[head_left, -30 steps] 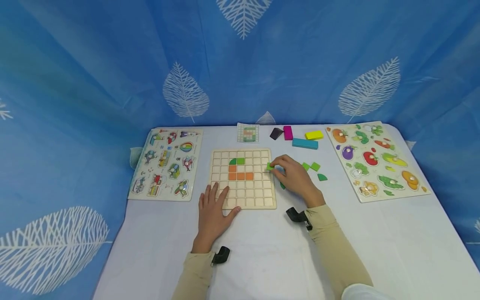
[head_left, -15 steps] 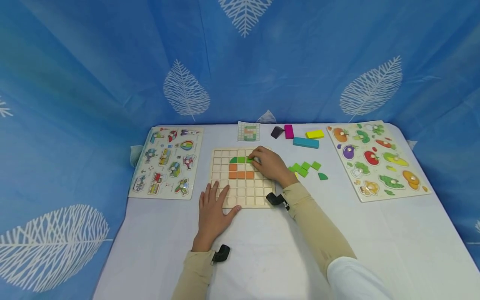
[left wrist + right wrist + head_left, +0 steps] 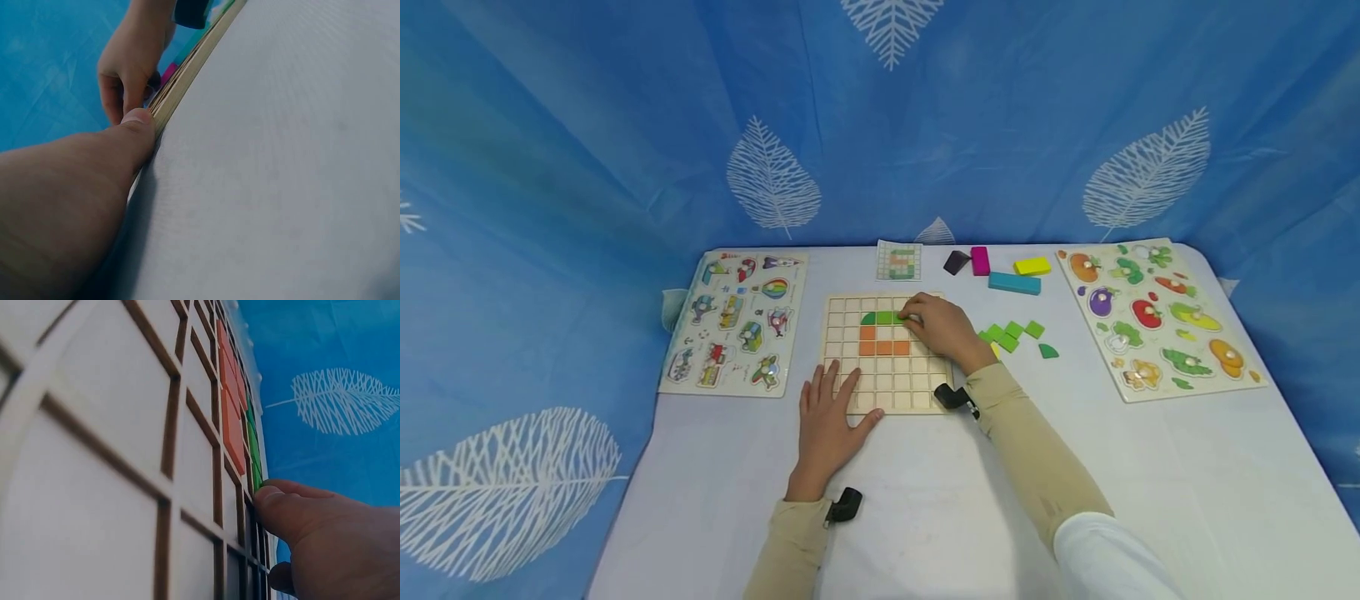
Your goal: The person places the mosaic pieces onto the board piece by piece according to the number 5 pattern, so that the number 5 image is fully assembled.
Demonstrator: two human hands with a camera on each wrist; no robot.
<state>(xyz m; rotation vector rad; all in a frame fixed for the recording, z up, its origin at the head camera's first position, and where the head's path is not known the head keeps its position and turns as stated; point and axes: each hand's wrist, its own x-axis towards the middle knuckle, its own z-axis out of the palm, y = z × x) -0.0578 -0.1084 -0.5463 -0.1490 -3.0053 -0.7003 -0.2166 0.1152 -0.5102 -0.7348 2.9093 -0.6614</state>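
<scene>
My left hand [image 3: 830, 429] lies with spread fingers on the lower left corner of the wooden grid board [image 3: 901, 383]; in the left wrist view its thumb [image 3: 139, 125] rests at the board's edge. Over the upper part of the board, my right hand [image 3: 942, 327] pinches a light green square tile [image 3: 898, 317] between thumb and index finger. That tile sits at the cell right of another green square tile [image 3: 884, 317], which follows a dark green quarter-round tile [image 3: 868, 318]. Below them several orange tiles [image 3: 884, 347] form an L. The right wrist view shows the fingertips [image 3: 270, 492] right at the green row.
Right of the board lie loose green tiles [image 3: 1013, 330] and a dark green quarter-round [image 3: 1048, 352]. A pattern card [image 3: 899, 260] and coloured blocks [image 3: 1014, 283] stand behind. A vehicle puzzle [image 3: 730, 325] is left, a vegetable puzzle [image 3: 1157, 321] right.
My right hand has carried the green tile from the board's right edge leftward to the cell beside the other green square, then stayed there. My left hand has kept its place.
</scene>
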